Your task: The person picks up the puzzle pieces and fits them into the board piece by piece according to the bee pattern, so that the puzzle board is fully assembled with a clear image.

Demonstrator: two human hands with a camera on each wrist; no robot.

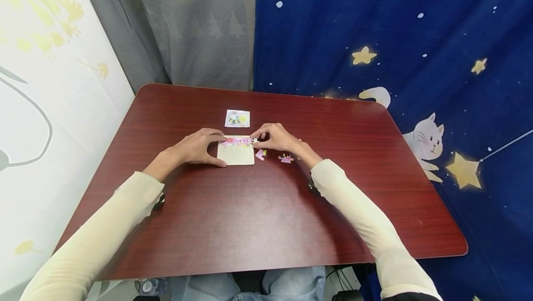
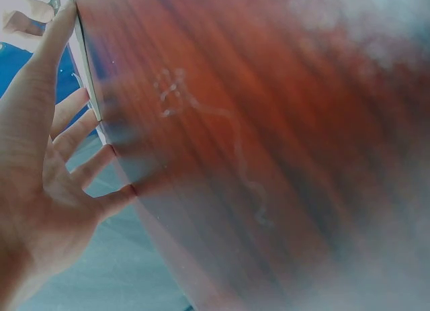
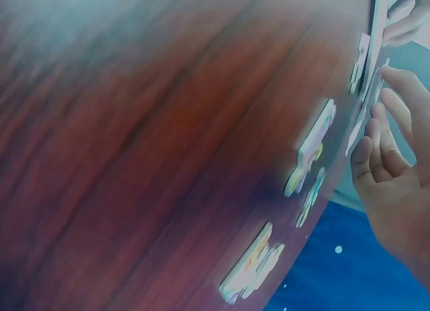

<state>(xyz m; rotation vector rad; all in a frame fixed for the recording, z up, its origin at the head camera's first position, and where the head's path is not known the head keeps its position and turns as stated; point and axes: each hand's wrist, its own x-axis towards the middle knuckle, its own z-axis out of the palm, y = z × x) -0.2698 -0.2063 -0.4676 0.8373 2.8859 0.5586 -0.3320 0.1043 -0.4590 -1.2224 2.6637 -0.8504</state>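
left hand (image 1: pixel 200 147) against puzzle tray (image 1: pixel 235 156), right hand (image 1: pixel 275 137) on upper-right puzzle piece (image 1: pixel 254 140)

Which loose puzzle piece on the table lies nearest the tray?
The pink-purple piece with a yellow-green tip, just off the right edge of the tray; the other loose pieces lie farther right, with a wider gap.

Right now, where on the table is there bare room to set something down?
The table is bare in front of the tray, between left sleeve and right sleeve, and beyond it toward the right edge. Crowded around the tray: left grip at its left, right grip at its far right corner, puzzle pieces to its right, picture card behind.
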